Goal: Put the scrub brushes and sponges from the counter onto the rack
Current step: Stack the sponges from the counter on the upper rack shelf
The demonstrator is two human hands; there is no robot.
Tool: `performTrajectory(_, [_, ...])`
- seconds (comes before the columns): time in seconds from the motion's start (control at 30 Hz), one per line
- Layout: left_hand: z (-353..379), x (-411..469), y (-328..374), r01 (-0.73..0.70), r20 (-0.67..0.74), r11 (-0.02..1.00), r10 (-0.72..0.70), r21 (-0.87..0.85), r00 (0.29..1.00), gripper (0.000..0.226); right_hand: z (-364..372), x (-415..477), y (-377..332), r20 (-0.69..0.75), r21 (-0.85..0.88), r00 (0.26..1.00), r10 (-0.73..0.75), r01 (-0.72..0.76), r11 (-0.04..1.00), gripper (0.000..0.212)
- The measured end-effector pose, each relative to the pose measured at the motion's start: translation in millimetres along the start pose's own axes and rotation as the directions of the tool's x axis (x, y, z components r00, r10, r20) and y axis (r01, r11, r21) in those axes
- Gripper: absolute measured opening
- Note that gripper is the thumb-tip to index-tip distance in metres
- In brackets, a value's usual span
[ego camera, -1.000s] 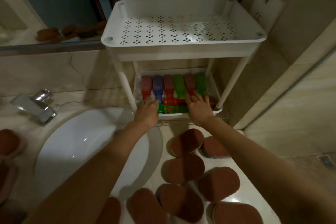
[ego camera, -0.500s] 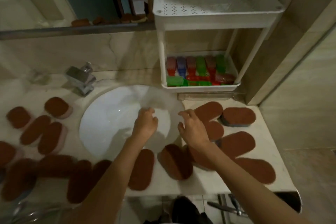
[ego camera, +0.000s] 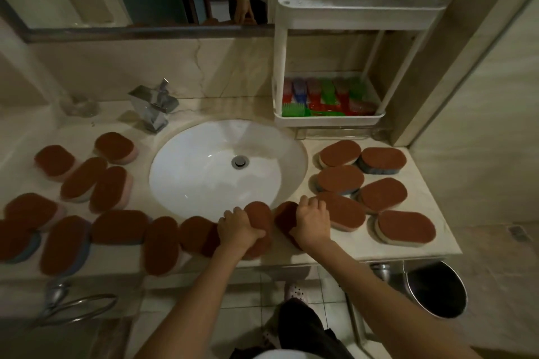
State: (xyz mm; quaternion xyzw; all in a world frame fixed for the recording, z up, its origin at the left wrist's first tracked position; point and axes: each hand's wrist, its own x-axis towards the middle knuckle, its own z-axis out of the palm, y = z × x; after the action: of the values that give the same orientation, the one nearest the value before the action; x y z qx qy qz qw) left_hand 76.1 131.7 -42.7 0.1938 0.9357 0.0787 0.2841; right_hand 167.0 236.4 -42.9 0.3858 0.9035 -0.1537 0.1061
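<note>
Bare forearms, dark trousers [ego camera: 303, 326], a pale perforated clog [ego camera: 295, 291] on one foot.

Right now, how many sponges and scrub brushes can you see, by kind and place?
Brown-topped oval sponges left of the white sink: about 10, some overlapping
Right of the sink: 6
In a grip: 2, one under the left hand, one under the right hand
Coloured plastic scrub brushes on the white rack: at least 6, jumbled
Total: about 24
</note>
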Motion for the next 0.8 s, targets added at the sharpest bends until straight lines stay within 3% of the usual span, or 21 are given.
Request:
performTrajectory(0.17, [0,-13,2,0.01,-0.047,0.952,-0.026,-0.305,0.999,0.068,4,-8,-6,-0.054,0.117,0.994,0.097,-0.09,0.989,0.047])
performTrajectory(0.33, [-6,-22,-1,0.053,-0.061,0.828,-0.105,-0.559,0.993,0.068,-5,-20,-2,-0.031,0.432,0.99,0.135,-0.108,0.895,0.038])
performTrajectory(0.6, [-84,-28,59,-0.226,-0.291,0.651,0.008,-0.725,0.957,0.054,-100,-15,3,-0.248,0.685,0.951,0.184,0.038,0.728,0.044])
performTrajectory(0.8, [-145,-28,117,-0.412,-0.41,0.556,0.136,-0.722,0.902,0.043,-175,13,15,-0.37,0.765,0.903,0.22,0.162,0.624,0.027])
